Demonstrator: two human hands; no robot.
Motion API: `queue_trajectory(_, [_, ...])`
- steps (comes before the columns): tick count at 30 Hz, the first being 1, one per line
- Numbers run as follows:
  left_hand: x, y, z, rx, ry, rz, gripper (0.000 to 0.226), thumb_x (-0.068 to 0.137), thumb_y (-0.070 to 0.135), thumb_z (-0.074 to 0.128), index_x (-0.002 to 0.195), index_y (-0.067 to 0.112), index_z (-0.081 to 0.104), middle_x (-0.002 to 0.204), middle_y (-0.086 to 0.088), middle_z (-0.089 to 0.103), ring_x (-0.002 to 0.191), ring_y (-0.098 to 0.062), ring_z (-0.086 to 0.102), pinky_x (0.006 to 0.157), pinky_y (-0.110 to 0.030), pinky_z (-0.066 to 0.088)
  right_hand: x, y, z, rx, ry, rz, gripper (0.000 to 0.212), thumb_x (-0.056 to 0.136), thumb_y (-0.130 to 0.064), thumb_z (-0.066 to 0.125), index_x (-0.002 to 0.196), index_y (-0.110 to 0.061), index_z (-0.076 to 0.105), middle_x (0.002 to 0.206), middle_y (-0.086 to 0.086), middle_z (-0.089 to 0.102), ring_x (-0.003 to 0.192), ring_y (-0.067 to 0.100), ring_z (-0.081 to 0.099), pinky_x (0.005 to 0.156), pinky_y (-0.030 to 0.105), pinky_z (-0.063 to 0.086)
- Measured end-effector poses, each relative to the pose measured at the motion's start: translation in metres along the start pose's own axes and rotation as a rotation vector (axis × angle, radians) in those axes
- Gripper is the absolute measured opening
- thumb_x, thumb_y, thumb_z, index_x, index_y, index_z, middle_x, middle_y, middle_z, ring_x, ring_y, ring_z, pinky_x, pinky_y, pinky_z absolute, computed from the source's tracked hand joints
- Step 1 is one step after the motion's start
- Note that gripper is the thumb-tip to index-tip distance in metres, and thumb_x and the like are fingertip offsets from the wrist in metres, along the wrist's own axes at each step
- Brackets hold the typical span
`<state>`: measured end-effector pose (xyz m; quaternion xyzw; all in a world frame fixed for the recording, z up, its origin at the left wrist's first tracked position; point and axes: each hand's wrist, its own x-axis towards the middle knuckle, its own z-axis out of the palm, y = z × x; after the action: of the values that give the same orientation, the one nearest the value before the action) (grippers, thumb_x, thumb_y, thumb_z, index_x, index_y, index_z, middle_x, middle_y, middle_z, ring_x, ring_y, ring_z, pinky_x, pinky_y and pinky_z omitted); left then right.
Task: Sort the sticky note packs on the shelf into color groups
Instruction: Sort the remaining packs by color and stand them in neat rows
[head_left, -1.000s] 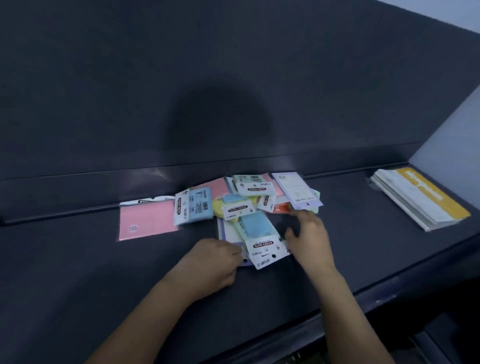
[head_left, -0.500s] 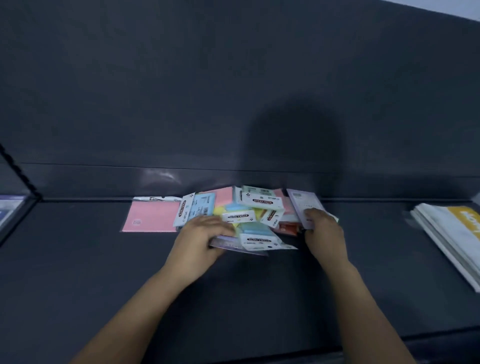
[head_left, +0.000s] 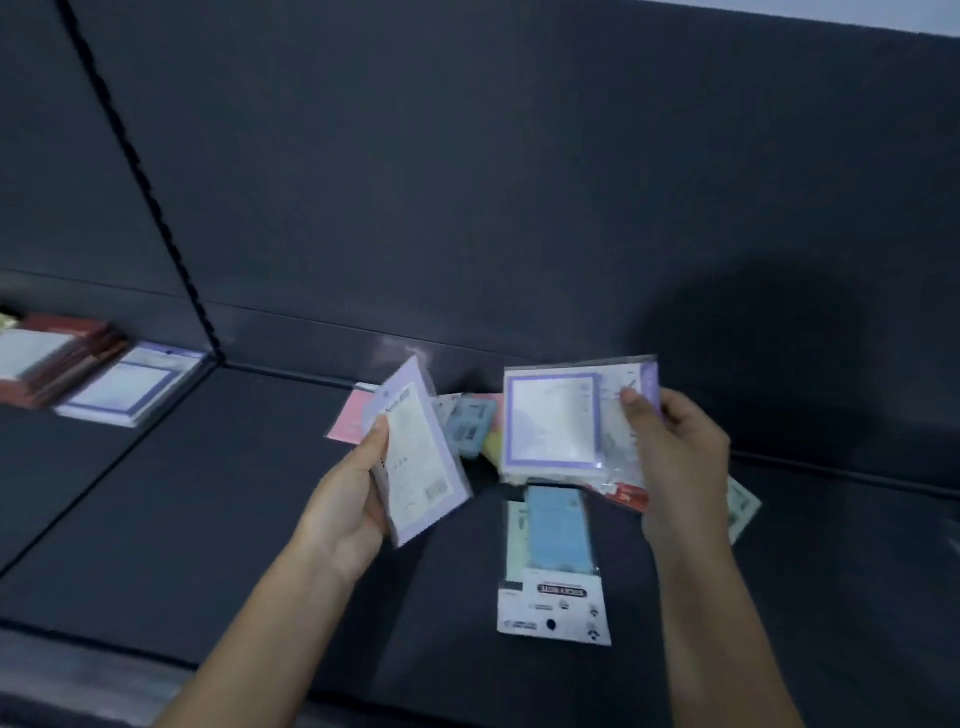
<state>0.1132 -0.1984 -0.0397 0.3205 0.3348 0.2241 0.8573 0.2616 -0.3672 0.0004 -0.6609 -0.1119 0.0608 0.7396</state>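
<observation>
My left hand (head_left: 349, 506) grips a purple sticky note pack (head_left: 423, 457), lifted off the shelf with its printed back toward me. My right hand (head_left: 675, 457) holds a second purple-bordered pack (head_left: 556, 421), raised with its front facing me. Below them a blue pack (head_left: 557, 535) with a white header card lies flat on the dark shelf (head_left: 208, 519). Behind my hands sit a pink pack (head_left: 349, 420), another blue pack (head_left: 470, 423), a sliver of yellow (head_left: 491, 441) and a red one (head_left: 628, 496). A green pack (head_left: 743, 512) peeks out from under my right wrist.
A dark divider (head_left: 145, 187) marks off the left section of the shelf, where a stack of purple-bordered packs (head_left: 130, 387) lies beside red-edged packs (head_left: 47, 358). The dark back wall rises close behind the pile.
Both hands have lifted off the pile, each raising a purple pack. The view has swung to the right, bringing the left shelf section into sight.
</observation>
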Motion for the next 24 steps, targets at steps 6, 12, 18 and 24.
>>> queue_trajectory(6, [-0.009,0.027,-0.044,-0.15,-0.11,-0.171,0.052,0.096,0.039,0.032,0.077,0.008,0.069,0.071,-0.009,0.069,0.06,-0.024,0.066,0.055,-0.03,0.055,-0.035,0.009,0.074,0.125,-0.353,0.367,0.035,0.082,0.002,0.043,0.065,-0.016,0.067,0.068,0.0,0.066,0.058,0.012,0.058,0.053,0.021,0.041])
queue_trajectory(12, [-0.04,0.082,-0.115,-0.312,-0.242,-0.214,0.083,0.069,0.074,0.054,0.117,0.008,0.066,0.125,-0.017,0.06,0.107,-0.036,0.062,0.088,-0.054,0.049,-0.078,0.02,0.152,0.225,-0.429,0.503,0.016,0.086,-0.008,0.055,0.085,-0.018,0.068,0.08,-0.002,0.073,0.069,0.01,0.067,0.055,0.022,0.051])
queue_trajectory(18, [-0.061,0.13,-0.192,-0.231,-0.167,-0.12,0.034,0.068,0.034,0.06,0.085,0.009,0.076,0.102,-0.016,0.07,0.083,-0.033,0.07,0.071,-0.045,0.056,-0.157,0.034,0.253,0.457,-0.425,0.513,0.023,0.087,-0.003,0.056,0.103,-0.016,0.064,0.099,0.003,0.074,0.087,0.015,0.071,0.067,0.025,0.053])
queue_trajectory(24, [-0.068,0.174,-0.259,-0.189,-0.128,-0.119,0.042,0.073,0.002,0.046,0.11,0.003,0.064,0.107,-0.021,0.068,0.086,-0.036,0.069,0.062,-0.047,0.058,-0.219,0.045,0.334,0.379,-0.394,0.478,0.031,0.088,0.002,0.055,0.113,-0.015,0.06,0.099,0.007,0.072,0.086,0.02,0.07,0.062,0.029,0.054])
